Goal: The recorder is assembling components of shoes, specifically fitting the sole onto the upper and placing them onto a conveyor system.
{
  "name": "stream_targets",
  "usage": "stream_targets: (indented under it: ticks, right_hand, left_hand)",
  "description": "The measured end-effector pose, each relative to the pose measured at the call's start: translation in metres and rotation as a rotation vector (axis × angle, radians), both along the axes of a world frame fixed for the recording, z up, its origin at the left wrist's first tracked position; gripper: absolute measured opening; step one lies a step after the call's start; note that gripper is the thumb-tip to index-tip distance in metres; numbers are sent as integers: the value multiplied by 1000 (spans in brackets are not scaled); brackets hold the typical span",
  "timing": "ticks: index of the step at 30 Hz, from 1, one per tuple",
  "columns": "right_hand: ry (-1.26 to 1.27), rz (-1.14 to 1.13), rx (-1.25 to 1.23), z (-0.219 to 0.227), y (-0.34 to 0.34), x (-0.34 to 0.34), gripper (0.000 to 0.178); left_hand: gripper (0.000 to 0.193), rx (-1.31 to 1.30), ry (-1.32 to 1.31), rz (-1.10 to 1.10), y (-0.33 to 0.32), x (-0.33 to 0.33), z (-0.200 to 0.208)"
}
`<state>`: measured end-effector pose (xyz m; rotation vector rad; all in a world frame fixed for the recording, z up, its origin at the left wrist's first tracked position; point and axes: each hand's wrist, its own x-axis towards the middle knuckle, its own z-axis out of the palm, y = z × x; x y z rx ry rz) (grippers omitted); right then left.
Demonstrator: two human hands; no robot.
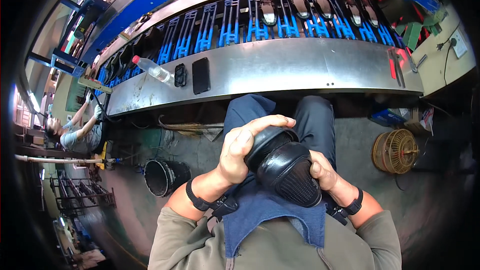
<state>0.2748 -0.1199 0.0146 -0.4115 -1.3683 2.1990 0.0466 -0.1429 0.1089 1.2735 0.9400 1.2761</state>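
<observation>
Above my lap I hold a black leather shoe (282,167) in both hands, tilted, with its perforated end toward my apron. My left hand (239,147) is wrapped round the dark rounded end farther from me, the thumb and fingers pressed on it. On the other side my right hand (324,171) grips the edge near the perforated part. Its other fingers are hidden behind the shoe. A blue denim apron (272,222) lies over my front just below it.
Ahead runs a steel ledge (295,67) with a bottle (157,71), a phone (201,76), a small black case (180,75) and red-handled pliers (397,67). Shoes (268,7) sit on a blue-racked conveyor (231,25). A black bucket (162,176) stands left; a person (82,130) works farther left.
</observation>
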Motion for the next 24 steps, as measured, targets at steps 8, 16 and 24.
stream_targets:
  ticks: [8, 16, 24]
  right_hand:
    - [-66, -55, 26, 8, 5, 2, 104]
    - [-80, -42, 23, 0, 3, 6, 105]
    - [23, -51, -32, -5, 1, 6, 89]
  left_hand:
    - [66, 113, 71, -57, 3, 7, 1]
    - [65, 120, 78, -57, 2, 12, -2]
    - [67, 109, 97, -75, -1, 15, -1]
